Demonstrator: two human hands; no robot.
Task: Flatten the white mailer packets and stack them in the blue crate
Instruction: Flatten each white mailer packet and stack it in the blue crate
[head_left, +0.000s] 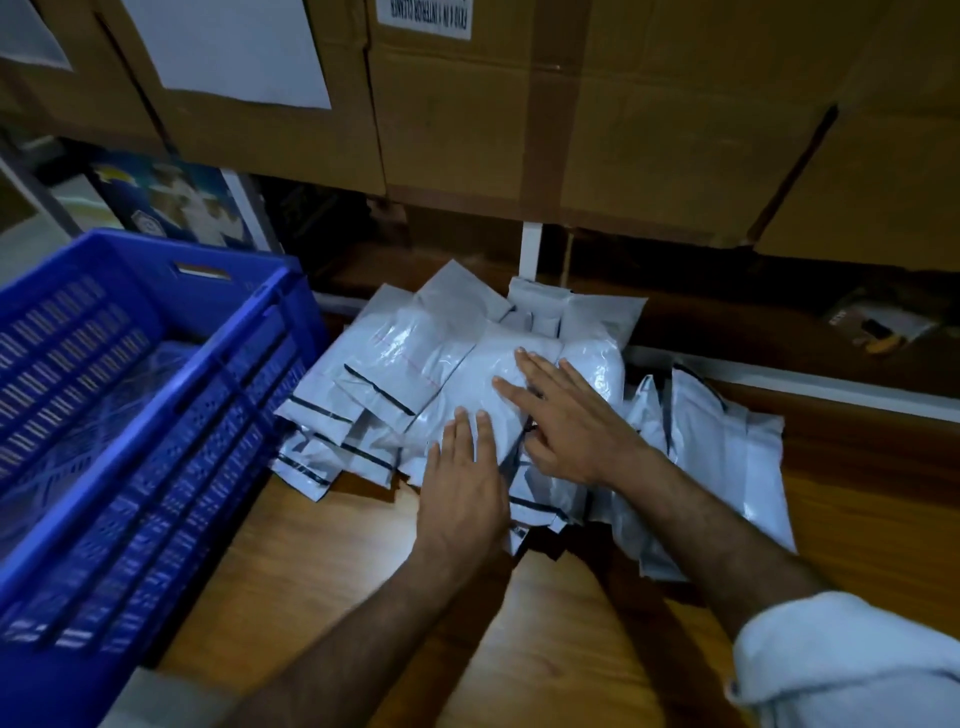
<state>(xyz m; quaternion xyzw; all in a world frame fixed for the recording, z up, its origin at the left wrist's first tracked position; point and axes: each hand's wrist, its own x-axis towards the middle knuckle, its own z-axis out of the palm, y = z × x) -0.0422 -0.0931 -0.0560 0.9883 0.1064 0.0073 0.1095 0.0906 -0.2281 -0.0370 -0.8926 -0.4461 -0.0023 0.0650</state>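
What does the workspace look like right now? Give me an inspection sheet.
Surface: wooden floor, bare in front of the pile.
Job's things: pile of white packets loose on the floor, overlapping; blue crate stands to their left, something clear and shiny inside, contents unclear.
Clutter: more packets leaning at the right of the pile; small dark item at far right, too dim to identify.
Grippers: left hand and right hand both flat, fingers straight, pressing on the top packet.
Cables: nothing seen.
Surroundings: cardboard boxes on a shelf above; printed box behind the crate.
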